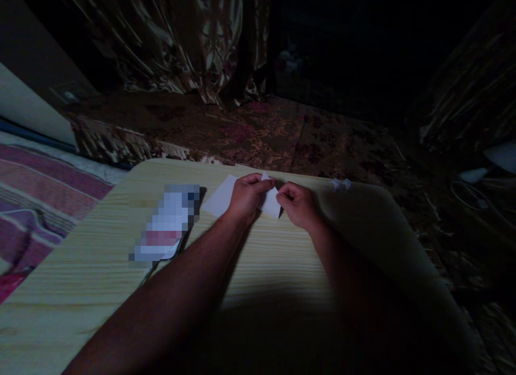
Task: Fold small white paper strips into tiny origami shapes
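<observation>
Both the left hand [246, 195] and the right hand [297, 203] have their grip pinched on a small white paper [271, 204], held between them over the far part of the desk [262, 267]. A second sheet [220, 198] lies flat just beside the left hand.

White paper [271, 203] on a pale wood-grain table [282, 267]; floral brown carpet [242, 130] (pinkish blooms); striped pink cloth [40, 192].

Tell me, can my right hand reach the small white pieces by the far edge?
Probably yes: only bare table separates the right hand from the white pieces, though it is pinching paper.
</observation>
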`<action>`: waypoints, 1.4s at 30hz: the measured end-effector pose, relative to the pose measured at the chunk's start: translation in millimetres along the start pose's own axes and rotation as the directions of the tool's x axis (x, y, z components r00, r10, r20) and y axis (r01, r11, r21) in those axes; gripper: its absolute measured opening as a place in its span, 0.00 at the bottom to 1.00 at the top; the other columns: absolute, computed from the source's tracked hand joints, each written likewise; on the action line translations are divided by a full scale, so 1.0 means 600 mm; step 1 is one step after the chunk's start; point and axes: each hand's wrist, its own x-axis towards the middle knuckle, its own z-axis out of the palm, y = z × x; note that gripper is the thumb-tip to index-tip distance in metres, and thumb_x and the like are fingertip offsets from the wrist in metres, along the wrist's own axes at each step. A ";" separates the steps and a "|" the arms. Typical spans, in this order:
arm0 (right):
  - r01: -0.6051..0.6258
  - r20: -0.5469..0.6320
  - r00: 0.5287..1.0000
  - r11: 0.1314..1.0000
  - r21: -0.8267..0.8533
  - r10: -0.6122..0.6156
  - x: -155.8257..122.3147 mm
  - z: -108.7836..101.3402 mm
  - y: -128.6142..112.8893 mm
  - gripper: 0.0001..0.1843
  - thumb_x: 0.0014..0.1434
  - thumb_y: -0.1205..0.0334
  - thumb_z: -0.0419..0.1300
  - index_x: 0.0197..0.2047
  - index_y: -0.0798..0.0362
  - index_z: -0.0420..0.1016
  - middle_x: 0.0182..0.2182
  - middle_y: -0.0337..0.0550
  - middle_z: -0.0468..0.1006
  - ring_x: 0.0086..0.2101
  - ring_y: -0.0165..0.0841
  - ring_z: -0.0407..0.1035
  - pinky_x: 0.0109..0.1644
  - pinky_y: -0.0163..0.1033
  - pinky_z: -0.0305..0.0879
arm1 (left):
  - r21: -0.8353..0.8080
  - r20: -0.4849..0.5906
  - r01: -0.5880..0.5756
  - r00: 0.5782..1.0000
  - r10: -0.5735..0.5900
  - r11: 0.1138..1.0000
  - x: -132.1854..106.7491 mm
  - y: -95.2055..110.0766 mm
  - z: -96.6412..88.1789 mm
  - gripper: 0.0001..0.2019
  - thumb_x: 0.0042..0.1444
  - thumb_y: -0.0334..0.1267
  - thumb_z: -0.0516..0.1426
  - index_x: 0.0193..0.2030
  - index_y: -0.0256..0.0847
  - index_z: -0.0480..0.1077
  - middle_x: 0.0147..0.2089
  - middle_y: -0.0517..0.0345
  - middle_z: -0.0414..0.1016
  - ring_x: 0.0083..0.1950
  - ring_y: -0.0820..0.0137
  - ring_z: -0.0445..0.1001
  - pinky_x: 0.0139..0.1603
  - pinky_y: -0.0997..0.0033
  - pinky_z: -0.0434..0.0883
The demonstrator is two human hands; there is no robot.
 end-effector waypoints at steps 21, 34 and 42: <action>-0.053 -0.049 0.997 0.998 0.035 0.055 0.000 -0.006 -0.004 0.05 0.48 0.64 0.57 0.23 0.53 0.66 0.19 0.33 0.64 0.22 0.26 0.58 0.25 0.32 0.52 | 0.140 0.002 -0.103 0.995 0.104 0.985 -0.002 -0.007 0.006 0.09 0.40 0.39 0.65 0.27 0.37 0.74 0.24 0.62 0.72 0.22 0.76 0.65 0.23 0.75 0.60; -0.056 -0.089 0.994 0.998 0.017 0.057 0.001 -0.006 -0.005 0.04 0.48 0.64 0.57 0.23 0.53 0.67 0.18 0.32 0.63 0.22 0.26 0.57 0.25 0.32 0.51 | 0.227 0.021 -0.133 0.991 0.132 0.965 -0.006 -0.008 0.005 0.10 0.42 0.41 0.65 0.24 0.37 0.69 0.21 0.64 0.68 0.20 0.78 0.62 0.21 0.76 0.57; -0.119 -0.097 0.987 0.986 0.121 0.131 0.000 -0.016 -0.003 0.05 0.48 0.65 0.56 0.22 0.53 0.68 0.17 0.33 0.65 0.19 0.25 0.56 0.23 0.32 0.51 | 0.031 -0.111 -0.115 0.987 0.118 0.993 0.004 -0.004 0.001 0.11 0.42 0.41 0.65 0.26 0.38 0.69 0.23 0.64 0.70 0.22 0.76 0.66 0.24 0.75 0.62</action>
